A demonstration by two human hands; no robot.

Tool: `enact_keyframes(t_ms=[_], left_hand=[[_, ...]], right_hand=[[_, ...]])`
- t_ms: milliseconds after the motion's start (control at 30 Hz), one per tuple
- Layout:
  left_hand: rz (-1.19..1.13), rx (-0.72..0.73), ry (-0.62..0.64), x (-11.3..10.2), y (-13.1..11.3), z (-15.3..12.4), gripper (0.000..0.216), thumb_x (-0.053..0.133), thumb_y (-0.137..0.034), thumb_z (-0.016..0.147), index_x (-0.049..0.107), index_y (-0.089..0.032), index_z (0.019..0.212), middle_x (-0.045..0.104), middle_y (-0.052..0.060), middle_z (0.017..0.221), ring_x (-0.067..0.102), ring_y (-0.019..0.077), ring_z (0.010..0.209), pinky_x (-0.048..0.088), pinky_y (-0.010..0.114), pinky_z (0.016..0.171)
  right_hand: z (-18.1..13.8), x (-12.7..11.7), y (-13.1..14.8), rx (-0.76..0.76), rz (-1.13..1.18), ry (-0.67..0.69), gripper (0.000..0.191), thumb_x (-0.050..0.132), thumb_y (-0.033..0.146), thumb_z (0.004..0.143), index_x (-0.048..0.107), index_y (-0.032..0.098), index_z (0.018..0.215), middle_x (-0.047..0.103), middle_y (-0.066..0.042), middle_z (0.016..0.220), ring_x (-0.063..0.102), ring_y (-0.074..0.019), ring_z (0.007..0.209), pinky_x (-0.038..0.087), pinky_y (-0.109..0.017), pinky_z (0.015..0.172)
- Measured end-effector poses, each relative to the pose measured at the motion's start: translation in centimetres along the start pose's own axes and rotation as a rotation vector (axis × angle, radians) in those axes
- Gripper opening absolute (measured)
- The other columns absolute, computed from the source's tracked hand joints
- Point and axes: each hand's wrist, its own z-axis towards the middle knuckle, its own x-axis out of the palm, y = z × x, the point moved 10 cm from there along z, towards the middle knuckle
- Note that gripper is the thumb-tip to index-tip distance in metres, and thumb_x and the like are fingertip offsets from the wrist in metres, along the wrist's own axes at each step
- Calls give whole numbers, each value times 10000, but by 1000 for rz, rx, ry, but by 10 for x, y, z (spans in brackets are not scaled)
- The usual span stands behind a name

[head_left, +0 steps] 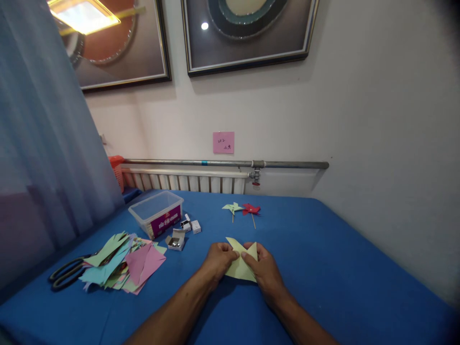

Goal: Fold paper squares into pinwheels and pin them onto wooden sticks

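Between my two hands is a pale yellow sheet of paper point(241, 269), with pointed flaps standing up at its top. My left hand point(220, 258) pinches its left side, thumb on the front. On the right side, my right hand point(265, 269) grips the paper with its thumb pressed near the middle. Both thumbs lie close together; the fingers behind the sheet are partly hidden. Beyond my hands lie a pale green paper pinwheel point(233, 207) and a red paper pinwheel point(251, 209), each on a thin stick.
Left on the blue-covered table point(309, 235) lies a pile of coloured paper point(143, 263), partly covering black-handled scissors point(68, 272). Behind it stand a clear plastic box point(156, 211), an open small box point(176, 239) with shiny bits, and more small boxes point(196, 226). A radiator point(187, 182) lines the wall.
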Motion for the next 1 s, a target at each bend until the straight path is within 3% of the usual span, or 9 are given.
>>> enact_keyframes(t_ms=[300, 533, 900, 1000], left_hand=[[-13, 16, -15, -1, -4, -2, 231, 727, -184, 659, 508, -195, 584, 510, -46, 489, 420, 88, 447, 312, 228, 474], [36, 3, 16, 3, -3, -2, 235, 809, -204, 622, 576, -171, 621, 604, -14, 563, 509, 115, 498, 371, 241, 519], [-19, -2, 26, 2, -1, -1, 123, 738, -152, 626, 618, -158, 653, 606, -4, 547, 503, 115, 474, 362, 237, 490], [-73, -19, -13, -5, -4, 0, 119, 725, -139, 595, 614, -153, 635, 629, 14, 558, 532, 123, 486, 389, 237, 500]], right_hand=[[1, 1, -2, 2, 7, -7, 494, 802, 468, 593, 629, 209, 977, 732, -27, 780, 682, -238, 671, 520, -319, 591], [-1, 1, 3, 14, 10, -5, 452, 768, 440, 607, 623, 207, 967, 726, -24, 769, 678, -233, 670, 513, -315, 587], [0, 9, -2, 19, 83, 75, 477, 791, 506, 631, 611, 212, 960, 703, -11, 710, 646, -214, 614, 490, -318, 596], [-1, 10, 1, 18, 128, 103, 522, 760, 540, 680, 622, 203, 1054, 733, -38, 783, 662, -219, 633, 512, -339, 640]])
